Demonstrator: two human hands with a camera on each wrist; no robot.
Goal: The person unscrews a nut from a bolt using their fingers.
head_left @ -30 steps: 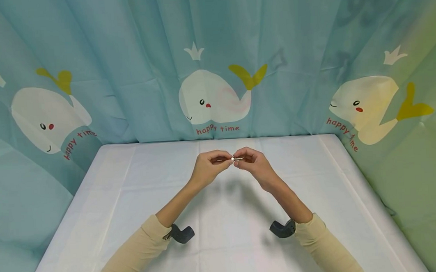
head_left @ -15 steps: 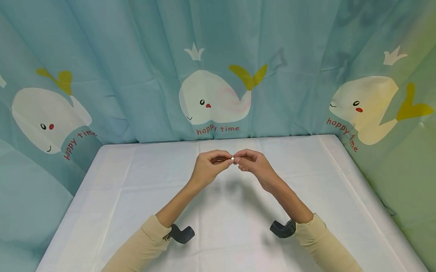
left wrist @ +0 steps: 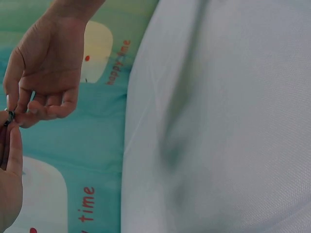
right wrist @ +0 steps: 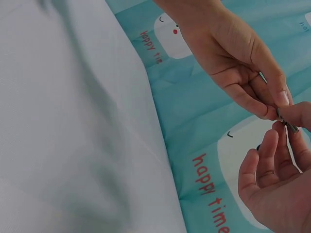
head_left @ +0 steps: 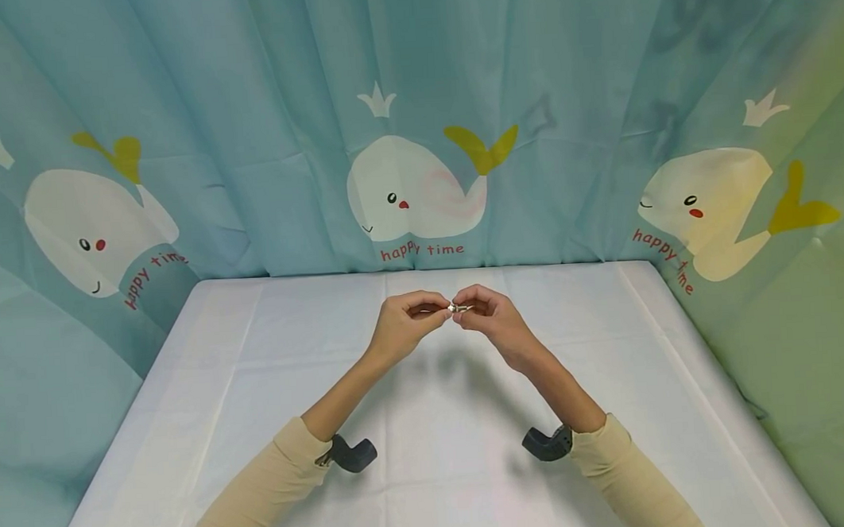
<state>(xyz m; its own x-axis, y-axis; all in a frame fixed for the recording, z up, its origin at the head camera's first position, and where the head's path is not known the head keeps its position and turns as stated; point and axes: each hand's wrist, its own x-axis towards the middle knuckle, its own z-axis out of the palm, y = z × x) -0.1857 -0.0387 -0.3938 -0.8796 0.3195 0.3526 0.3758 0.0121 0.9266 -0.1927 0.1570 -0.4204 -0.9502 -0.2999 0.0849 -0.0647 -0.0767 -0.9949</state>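
Between the fingertips of both hands, above the far part of the table, is a small silvery bolt (head_left: 454,308). In the right wrist view its threaded shank (right wrist: 293,128) shows beside the right thumb. My left hand (head_left: 400,328) pinches the bolt's left end between thumb and fingers. My right hand (head_left: 498,323) has its thumb and fingertips at the other end, where the shank points into that hand. The fingertips hide much of the bolt, so whether a nut sits on it cannot be told. In the left wrist view only a dark metal ring-like part (left wrist: 9,117) shows.
A white cloth covers the table (head_left: 432,454). Behind and at both sides hangs a blue-green curtain (head_left: 280,143) with printed whales. Dark curved wrist mounts (head_left: 353,453) stick inward from both sleeves.
The right thumb and fingers have shifted around the bolt; half a second ago they hid its shank, which shows again now. The left hand stays in place.
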